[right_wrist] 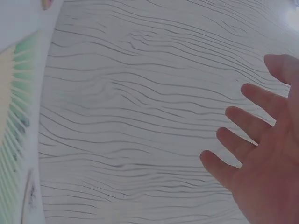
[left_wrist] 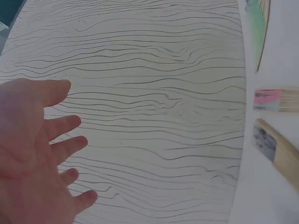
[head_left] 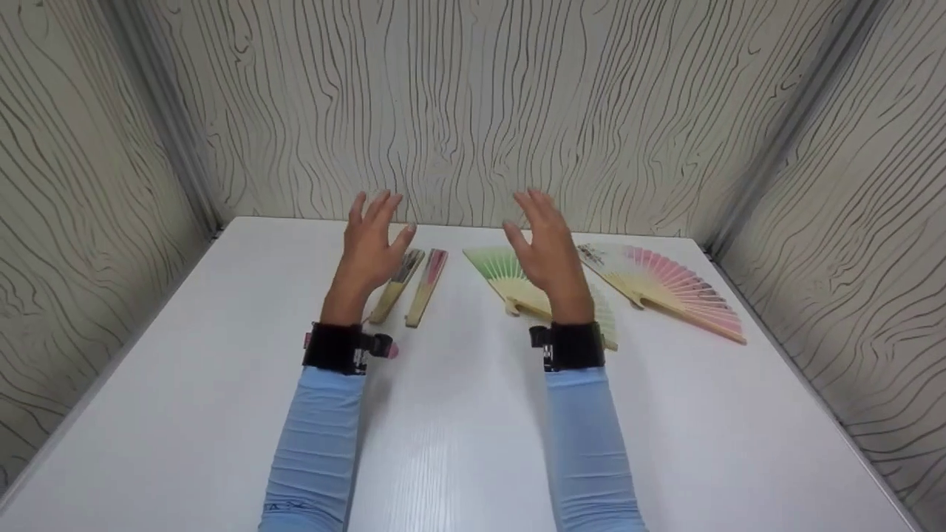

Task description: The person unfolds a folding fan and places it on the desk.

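Note:
In the head view my left hand (head_left: 367,250) is raised above the table with fingers spread and nothing in it. Beneath and to its right lie two folded hand fans, one with a dark-patterned leaf (head_left: 397,287) and one with a pink leaf (head_left: 427,287). My right hand (head_left: 545,247) hangs in the air too, its fingers apart and holding nothing. It partly hides an unfolded green hand fan (head_left: 495,267). An unfolded pink hand fan (head_left: 669,284) lies farther right. Both wrist views show the spread fingers against the patterned wall.
The white table (head_left: 451,428) carries all the fans toward its far side. A wood-grain patterned wall (head_left: 458,111) rises behind it, with similar panels (head_left: 872,222) at both sides. Black camera straps (head_left: 332,347) circle both wrists over blue sleeves (head_left: 314,436).

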Demonstrator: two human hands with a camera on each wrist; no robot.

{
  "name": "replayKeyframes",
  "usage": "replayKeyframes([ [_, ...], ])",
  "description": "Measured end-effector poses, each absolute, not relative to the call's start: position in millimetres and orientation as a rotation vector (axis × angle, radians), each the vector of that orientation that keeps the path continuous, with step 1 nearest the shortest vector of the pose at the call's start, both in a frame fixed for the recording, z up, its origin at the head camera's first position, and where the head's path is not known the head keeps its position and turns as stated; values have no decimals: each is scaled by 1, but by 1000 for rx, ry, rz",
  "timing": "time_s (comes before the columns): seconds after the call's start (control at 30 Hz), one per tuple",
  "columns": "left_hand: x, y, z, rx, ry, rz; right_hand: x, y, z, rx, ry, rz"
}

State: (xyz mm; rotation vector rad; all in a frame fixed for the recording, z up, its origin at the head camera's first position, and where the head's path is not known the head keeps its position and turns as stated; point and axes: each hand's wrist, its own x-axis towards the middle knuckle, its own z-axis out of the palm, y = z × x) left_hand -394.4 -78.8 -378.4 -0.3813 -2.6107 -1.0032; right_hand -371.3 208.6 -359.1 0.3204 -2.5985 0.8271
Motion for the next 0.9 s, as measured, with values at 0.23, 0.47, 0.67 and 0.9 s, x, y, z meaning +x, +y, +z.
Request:
replayKeyframes([
  [0.23,-405,-72,-416,-465,-3057,-1139,-392,184,-402,469,-2834,737],
  [0.47,-404,-74,-434,-286,-3374,-1137,-387,153,-421,654,-3266,743],
  [0.67,-405,-79,-441,-367,-3456,-841,-383,127,-436,773,-3427,634],
  [0.9,-405,-82,-437,-332,-3493,-790,-382,112,-448,914,-3399,522],
])
